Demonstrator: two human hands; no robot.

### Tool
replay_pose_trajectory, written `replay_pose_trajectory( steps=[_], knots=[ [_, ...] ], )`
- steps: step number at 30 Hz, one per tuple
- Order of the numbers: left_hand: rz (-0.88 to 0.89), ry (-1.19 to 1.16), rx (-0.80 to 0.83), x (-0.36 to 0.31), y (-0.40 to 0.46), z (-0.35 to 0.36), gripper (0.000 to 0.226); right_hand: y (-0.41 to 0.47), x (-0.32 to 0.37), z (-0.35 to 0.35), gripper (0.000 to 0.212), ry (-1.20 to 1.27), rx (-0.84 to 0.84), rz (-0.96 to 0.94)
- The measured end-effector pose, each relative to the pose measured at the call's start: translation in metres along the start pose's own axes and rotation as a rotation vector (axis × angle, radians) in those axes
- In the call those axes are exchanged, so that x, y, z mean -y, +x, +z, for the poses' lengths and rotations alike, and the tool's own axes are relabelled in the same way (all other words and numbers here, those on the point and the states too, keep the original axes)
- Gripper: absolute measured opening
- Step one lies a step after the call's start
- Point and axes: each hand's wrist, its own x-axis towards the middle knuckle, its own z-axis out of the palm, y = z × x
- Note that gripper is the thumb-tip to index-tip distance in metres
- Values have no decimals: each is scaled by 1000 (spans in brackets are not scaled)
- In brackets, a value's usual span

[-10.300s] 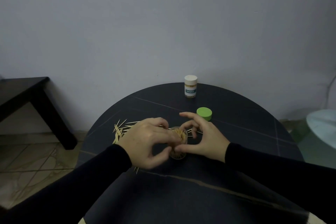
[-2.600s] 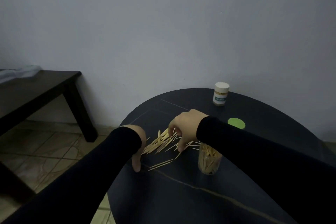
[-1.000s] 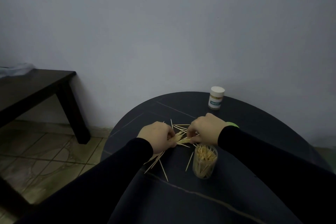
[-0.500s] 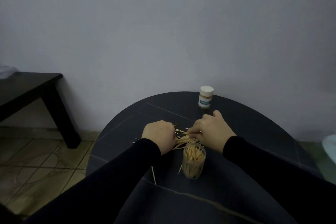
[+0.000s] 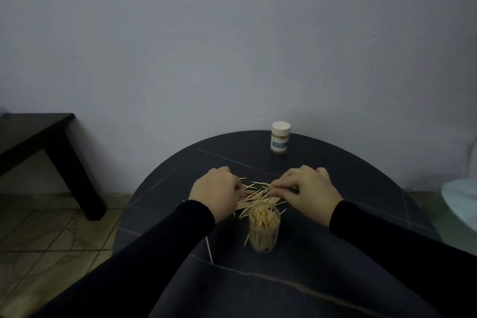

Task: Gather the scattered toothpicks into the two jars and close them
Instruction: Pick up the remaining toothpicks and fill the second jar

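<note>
Two hands work a heap of toothpicks (image 5: 254, 195) on a dark round surface (image 5: 335, 279), raking the loose sticks toward one another, it seems, so they can be lifted as a bundle rather than one at a time. The left hand (image 5: 215, 192) is curled knuckles-up at the heap's left edge, its fingertips hidden beneath it; it touches the sticks, but whether it has pinched any cannot be told. The right hand (image 5: 308, 192) is curled too, thumb and forefinger meeting on the ends of a few toothpicks at the heap's right edge in what looks like a light pinch.

An open jar (image 5: 263, 231) stands upright just nearer the person than the two hands, between the wrists, already crowded with toothpicks standing on end; its place close under the hands probably keeps the carry short. A few strays (image 5: 209, 249) lie on the surface beside the left sleeve, and one rests against the jar's foot. Beyond the right hand, near the surface's far edge, a second jar (image 5: 280, 141) stands with its white cap on, apparently finished. No lid for the open jar can be seen; it may lie behind the right hand. By this reckoning the job is past halfway: the remaining heap and the closing are left.
</note>
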Motion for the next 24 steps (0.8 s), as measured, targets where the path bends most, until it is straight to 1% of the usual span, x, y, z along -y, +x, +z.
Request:
replay_pose_trajectory(
  steps=[4,7,8,11,14,16,18,20,24],
  knots=[
    [19,-63,1,-2,-2,-2,22,-3,-5,1,20,351,23,121],
    [8,-102,-11,-3,-5,-5,18,-2,-2,-4,10,576,-8,145],
    [1,-134,-14,-5,-6,-7,16,-4,0,-8,11,641,-9,141],
    [-25,-318,-42,-8,-11,-16,11,-6,6,-14,14,774,3,101],
    [-6,-506,-129,-14,-18,-28,8,-11,11,-17,15,935,-17,67],
    [16,-626,-173,-20,-24,-37,7,-13,14,-17,19,1001,-19,24],
    [46,-723,-161,-26,-31,-41,6,-16,15,-18,26,1023,-6,-22],
    [64,-742,-122,-28,-35,-39,5,-17,14,-18,26,1038,18,-34],
    [72,-725,-83,-28,-39,-31,4,-20,13,-17,18,1014,81,-36]
  ],
)
